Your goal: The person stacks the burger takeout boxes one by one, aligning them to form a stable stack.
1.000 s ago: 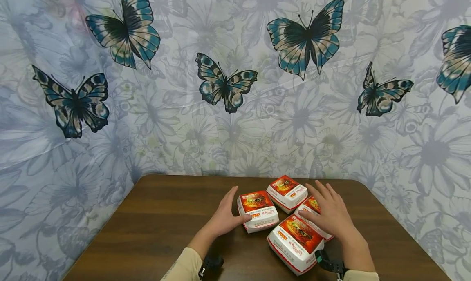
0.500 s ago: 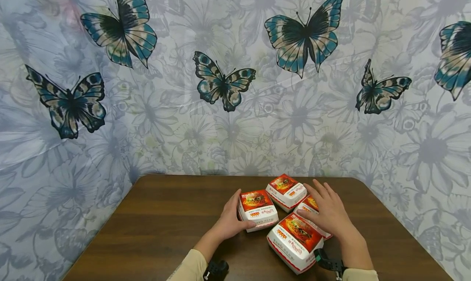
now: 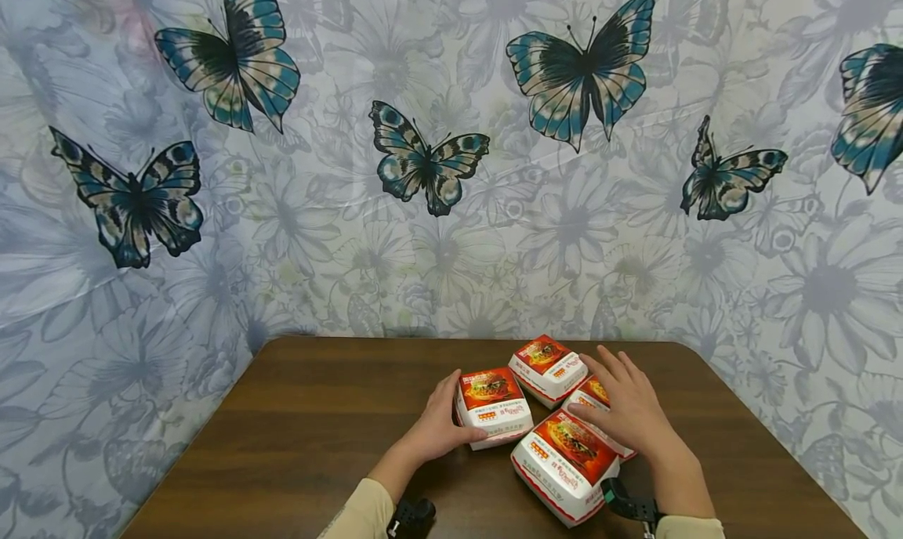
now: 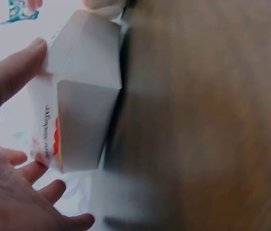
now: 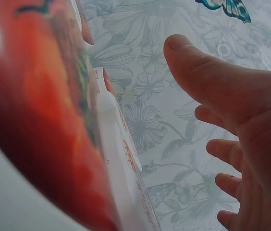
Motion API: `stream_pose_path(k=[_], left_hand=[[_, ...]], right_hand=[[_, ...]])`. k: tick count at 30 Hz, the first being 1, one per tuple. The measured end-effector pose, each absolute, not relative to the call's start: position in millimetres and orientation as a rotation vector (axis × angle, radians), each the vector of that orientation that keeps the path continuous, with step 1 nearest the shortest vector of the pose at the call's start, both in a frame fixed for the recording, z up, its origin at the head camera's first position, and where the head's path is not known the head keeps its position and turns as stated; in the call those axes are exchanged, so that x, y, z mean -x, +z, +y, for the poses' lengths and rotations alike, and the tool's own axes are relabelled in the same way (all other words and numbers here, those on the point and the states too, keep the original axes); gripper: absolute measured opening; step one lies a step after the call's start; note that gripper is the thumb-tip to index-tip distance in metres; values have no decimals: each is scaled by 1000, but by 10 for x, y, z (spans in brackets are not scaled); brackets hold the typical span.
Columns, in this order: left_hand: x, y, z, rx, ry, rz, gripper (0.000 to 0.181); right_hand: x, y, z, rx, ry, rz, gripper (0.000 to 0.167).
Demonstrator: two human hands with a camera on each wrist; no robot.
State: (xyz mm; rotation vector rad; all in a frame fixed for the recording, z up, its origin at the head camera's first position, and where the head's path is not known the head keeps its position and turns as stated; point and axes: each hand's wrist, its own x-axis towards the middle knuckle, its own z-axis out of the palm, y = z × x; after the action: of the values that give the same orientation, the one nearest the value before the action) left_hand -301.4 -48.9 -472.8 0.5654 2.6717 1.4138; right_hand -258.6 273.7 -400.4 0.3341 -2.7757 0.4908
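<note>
Four red-and-white burger boxes sit on the brown table. My left hand holds the leftmost box at its left side, fingers along that side and thumb at the front. In the left wrist view, the thumb and a fingertip meet this box at opposite sides, the other fingers spread. My right hand hovers with spread fingers over the right box, partly hiding it; no grip shows. The front box and back box stand beside it. In the right wrist view, my hand is apart from the boxes.
The wooden table extends left of the boxes, and its far edge meets a grey floral wall cloth with butterflies. Dark wrist devices are on both arms; the right one is close to the front box.
My left hand has moved right, from beside the leftmost box to contact with it. The right hand stays nearly in place, and the boxes have barely moved.
</note>
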Motion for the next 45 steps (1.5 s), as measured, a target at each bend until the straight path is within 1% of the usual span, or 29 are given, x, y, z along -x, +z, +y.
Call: stream_pose_path(k=[10, 16, 19, 25, 28, 33, 38, 45], left_hand=[[3094, -4670, -692, -665, 1294, 2674, 114], [3121, -4630, -843, -680, 1235, 2672, 114], [3126, -4609, -912, -673, 1219, 2659, 115], [3141, -4605, -991, -702, 1193, 2636, 117], [3139, -4593, -1027, -704, 1175, 2621, 116], [3131, -4564, -1089, -691, 1154, 2609, 115], [3131, -4561, -1136, -700, 1139, 2602, 114], [3136, -4541, -1172, -681, 1111, 2607, 113]], right_hand=[[2575, -3993, 2728, -362, 446, -2759, 77], [2560, -3975, 2712, -397, 416, -2767, 70], [2531, -3943, 2685, -396, 434, -2804, 72], [2454, -3879, 2641, -374, 487, -2936, 81], [2424, -3843, 2633, -373, 471, -2984, 81], [2389, -3757, 2604, -393, 535, -3093, 73], [2353, -3695, 2561, -327, 671, -3207, 62], [2310, -3687, 2541, -292, 705, -3263, 59]])
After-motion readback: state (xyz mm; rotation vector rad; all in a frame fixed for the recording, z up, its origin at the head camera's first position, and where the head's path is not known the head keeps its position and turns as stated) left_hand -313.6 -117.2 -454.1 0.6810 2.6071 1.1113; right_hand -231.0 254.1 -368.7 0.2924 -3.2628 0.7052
